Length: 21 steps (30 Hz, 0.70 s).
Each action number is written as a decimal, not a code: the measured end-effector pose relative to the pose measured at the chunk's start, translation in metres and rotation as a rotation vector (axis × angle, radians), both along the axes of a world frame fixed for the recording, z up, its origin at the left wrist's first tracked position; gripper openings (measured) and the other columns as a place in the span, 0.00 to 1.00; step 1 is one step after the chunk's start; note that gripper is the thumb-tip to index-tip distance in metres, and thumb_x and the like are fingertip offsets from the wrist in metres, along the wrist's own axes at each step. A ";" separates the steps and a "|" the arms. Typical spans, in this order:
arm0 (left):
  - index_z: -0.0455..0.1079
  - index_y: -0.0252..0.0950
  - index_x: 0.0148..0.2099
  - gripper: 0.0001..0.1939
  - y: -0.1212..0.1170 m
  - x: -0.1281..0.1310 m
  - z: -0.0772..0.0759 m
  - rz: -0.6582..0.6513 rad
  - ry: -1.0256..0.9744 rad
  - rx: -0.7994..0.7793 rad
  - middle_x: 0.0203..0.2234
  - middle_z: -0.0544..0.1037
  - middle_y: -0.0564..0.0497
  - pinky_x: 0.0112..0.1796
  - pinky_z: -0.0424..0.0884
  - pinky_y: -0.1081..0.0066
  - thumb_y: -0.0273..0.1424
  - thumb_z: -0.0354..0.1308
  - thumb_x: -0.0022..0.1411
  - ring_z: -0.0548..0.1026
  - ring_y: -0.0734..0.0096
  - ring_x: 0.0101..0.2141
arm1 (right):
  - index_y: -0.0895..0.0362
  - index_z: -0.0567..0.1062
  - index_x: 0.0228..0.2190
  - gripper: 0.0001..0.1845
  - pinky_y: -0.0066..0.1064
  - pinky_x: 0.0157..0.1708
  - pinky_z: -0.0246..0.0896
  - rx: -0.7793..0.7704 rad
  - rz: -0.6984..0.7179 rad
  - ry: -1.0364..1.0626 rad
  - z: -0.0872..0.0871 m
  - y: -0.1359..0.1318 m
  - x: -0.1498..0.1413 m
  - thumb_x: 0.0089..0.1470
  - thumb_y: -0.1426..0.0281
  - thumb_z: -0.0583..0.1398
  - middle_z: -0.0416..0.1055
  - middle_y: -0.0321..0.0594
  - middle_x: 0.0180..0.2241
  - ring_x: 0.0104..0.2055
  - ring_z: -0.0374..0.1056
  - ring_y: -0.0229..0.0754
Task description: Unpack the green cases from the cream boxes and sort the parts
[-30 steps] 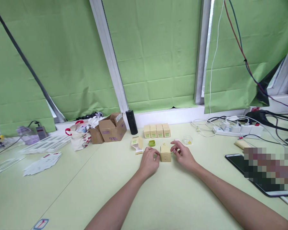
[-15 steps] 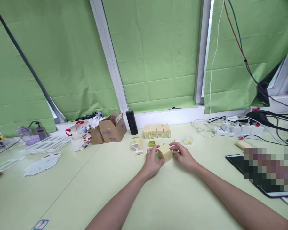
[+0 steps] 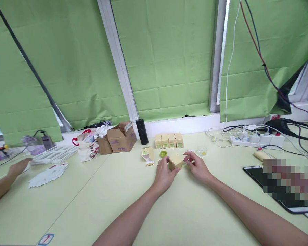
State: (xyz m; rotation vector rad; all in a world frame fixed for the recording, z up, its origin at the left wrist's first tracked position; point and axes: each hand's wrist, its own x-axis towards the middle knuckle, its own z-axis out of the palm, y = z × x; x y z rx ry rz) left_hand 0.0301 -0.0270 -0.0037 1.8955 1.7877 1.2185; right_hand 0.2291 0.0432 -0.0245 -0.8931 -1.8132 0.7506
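Note:
My left hand [image 3: 165, 174] grips a small tan cardboard box [image 3: 175, 162] by its left side, the box turned at an angle. Just right of it, my right hand [image 3: 196, 165] has its fingers bent and apart, close to the box; whether a fingertip touches it I cannot tell. Behind my left hand lies an open tan box [image 3: 148, 156] with its flap up and white inside. A small green tray-like piece [image 3: 163, 153] sits beside that box. Farther back, several closed tan boxes [image 3: 168, 140] with green labels stand in a row.
A clear round dish [image 3: 202, 150] with something yellow stands right of the boxes. A black cylinder [image 3: 142, 132] and brown carton [image 3: 120, 138] are at the back. Right are a power strip [image 3: 258, 139] and phone [image 3: 277, 188]. At far left, another person's hand [image 3: 19, 167] is near white trays [image 3: 55, 153].
My left hand has taken hold of the box and turned it from facing me to an angle. My right hand stays beside it. Another person's arm has come in at the left.

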 end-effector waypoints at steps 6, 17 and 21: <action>0.61 0.40 0.57 0.28 -0.008 -0.004 0.011 -0.015 0.230 0.316 0.51 0.73 0.43 0.54 0.70 0.51 0.29 0.69 0.59 0.72 0.52 0.54 | 0.52 0.69 0.50 0.13 0.39 0.36 0.70 0.209 -0.112 -0.071 0.012 -0.014 0.001 0.65 0.66 0.54 0.77 0.43 0.42 0.39 0.73 0.45; 0.62 0.39 0.56 0.21 -0.013 -0.004 0.018 -0.002 0.595 0.743 0.48 0.75 0.41 0.48 0.73 0.50 0.24 0.63 0.64 0.75 0.51 0.50 | 0.52 0.60 0.59 0.22 0.46 0.43 0.76 0.556 -0.059 -0.088 0.021 -0.039 -0.006 0.66 0.67 0.57 0.71 0.50 0.55 0.52 0.71 0.53; 0.63 0.40 0.55 0.17 -0.014 -0.003 0.018 0.007 0.676 0.775 0.47 0.76 0.41 0.49 0.72 0.51 0.23 0.58 0.66 0.76 0.53 0.50 | 0.52 0.59 0.59 0.22 0.49 0.44 0.76 0.569 -0.052 -0.096 0.021 -0.042 -0.007 0.66 0.68 0.56 0.71 0.51 0.55 0.51 0.73 0.53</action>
